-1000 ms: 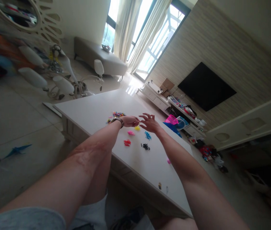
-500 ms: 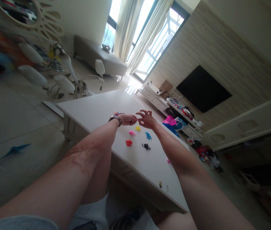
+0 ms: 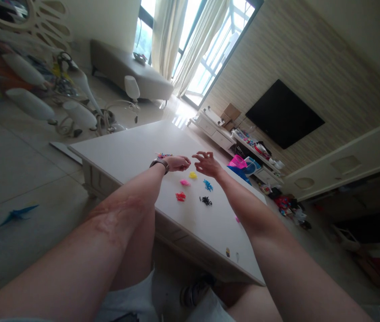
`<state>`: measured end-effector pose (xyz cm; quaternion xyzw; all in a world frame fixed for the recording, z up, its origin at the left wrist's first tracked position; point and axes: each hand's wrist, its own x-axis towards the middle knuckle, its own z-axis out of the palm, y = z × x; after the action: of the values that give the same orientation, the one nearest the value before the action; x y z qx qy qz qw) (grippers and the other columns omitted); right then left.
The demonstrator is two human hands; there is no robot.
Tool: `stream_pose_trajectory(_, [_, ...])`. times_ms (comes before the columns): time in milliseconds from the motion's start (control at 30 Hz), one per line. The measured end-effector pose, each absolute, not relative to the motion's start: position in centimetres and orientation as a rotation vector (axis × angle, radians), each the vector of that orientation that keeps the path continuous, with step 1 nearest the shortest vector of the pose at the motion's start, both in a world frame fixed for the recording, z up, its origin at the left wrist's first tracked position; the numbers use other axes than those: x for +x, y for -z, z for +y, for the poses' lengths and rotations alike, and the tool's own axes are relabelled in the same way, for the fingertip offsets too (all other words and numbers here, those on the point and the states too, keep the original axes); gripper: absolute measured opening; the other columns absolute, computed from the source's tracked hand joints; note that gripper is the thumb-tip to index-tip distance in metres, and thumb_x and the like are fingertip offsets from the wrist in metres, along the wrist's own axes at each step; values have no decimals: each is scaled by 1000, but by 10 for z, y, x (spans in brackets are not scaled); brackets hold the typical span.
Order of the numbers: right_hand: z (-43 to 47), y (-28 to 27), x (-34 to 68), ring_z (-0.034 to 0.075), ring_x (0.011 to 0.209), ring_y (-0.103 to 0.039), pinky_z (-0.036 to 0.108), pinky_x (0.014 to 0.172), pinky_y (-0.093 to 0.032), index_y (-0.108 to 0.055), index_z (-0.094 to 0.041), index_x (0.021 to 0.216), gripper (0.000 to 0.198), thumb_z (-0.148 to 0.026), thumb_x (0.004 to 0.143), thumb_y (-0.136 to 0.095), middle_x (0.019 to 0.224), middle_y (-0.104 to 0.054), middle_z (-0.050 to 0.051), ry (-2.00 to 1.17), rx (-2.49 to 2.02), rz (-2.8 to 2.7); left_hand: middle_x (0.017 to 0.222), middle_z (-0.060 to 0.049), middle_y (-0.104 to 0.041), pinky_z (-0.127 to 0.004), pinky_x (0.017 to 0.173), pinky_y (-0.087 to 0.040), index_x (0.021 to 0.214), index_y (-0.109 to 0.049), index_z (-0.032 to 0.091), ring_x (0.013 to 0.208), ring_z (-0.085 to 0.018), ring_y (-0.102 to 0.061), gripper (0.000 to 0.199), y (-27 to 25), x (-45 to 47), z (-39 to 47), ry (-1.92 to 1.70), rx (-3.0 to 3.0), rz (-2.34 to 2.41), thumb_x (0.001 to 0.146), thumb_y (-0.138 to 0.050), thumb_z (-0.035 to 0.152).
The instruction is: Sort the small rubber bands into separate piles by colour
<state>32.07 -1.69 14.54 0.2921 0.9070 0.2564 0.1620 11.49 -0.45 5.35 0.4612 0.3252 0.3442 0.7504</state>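
My left hand (image 3: 179,163), with a watch (image 3: 161,164) on its wrist, hovers over the white table (image 3: 136,152) with fingers curled together; what they hold, if anything, is too small to make out. Just right of it, my right hand (image 3: 207,164) has its fingers bent and spread, with nothing visible in them. Below the hands lie small piles of little pieces: yellow (image 3: 193,175), pink (image 3: 185,182), red (image 3: 181,197), blue (image 3: 207,184) and black (image 3: 206,201). Behind my left wrist, a mixed-colour pile (image 3: 164,155) is partly hidden.
Two small items, one yellow and dark (image 3: 228,252), lie near the table's front edge. A pink piece (image 3: 237,219) is beside my right forearm. Beyond the table stand a pink basket (image 3: 237,162) and a low cabinet (image 3: 221,139). A lamp fixture (image 3: 78,115) sits at left.
My hands, which met at the fingertips, are now slightly apart. The view has shifted a little. The piles look much the same.
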Motion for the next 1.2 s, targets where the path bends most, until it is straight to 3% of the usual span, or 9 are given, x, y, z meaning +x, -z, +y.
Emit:
stream_pose_trajectory(167, [-8, -142, 337, 35, 139, -32, 53, 98, -28, -77, -23, 93, 32, -26, 96, -45, 153, -52, 6, -730, 892, 2570, 59, -2, -59, -22, 55, -43, 82, -66, 13, 56, -11, -53, 21, -53, 109, -2, -791, 928, 861, 71, -65, -4])
stream_pose_trajectory(333, [-7, -119, 352, 33, 140, -32, 52, 98, -30, -78, -23, 93, 32, -22, 95, -46, 152, -53, 7, -687, 977, 2513, 77, -8, -71, -22, 73, -55, 81, -69, 11, 74, -14, -67, 23, -47, 97, -1, -799, 900, 856, 69, -69, -8])
stream_pose_trajectory(500, [-2, -89, 351, 33, 139, -34, 51, 99, -32, -79, -21, 93, 27, -20, 92, -51, 150, -54, 9, -608, 1048, 2472, 86, -14, -75, -25, 83, -59, 76, -70, 7, 84, -20, -74, 21, -42, 84, -9, -781, 909, 816, 66, -73, -11])
stream_pose_trajectory(800, [10, -66, 353, 33, 139, -36, 51, 101, -33, -78, -20, 85, 22, -27, 92, -58, 145, -58, 10, -547, 1108, 2445, 87, -17, -77, -27, 84, -61, 83, -67, 7, 85, -21, -76, 20, -42, 83, -14, -834, 886, 808, 71, -77, -6])
stream_pose_trajectory(1200, [-48, -98, 387, 34, 145, -29, 52, 99, -32, -73, -24, 101, 30, -28, 98, -44, 153, -50, 9, -615, 1306, 2617, 87, -18, -76, -30, 83, -59, 75, -64, 9, 83, -21, -75, 32, -48, 97, -18, -760, 987, 802, 63, -94, 14])
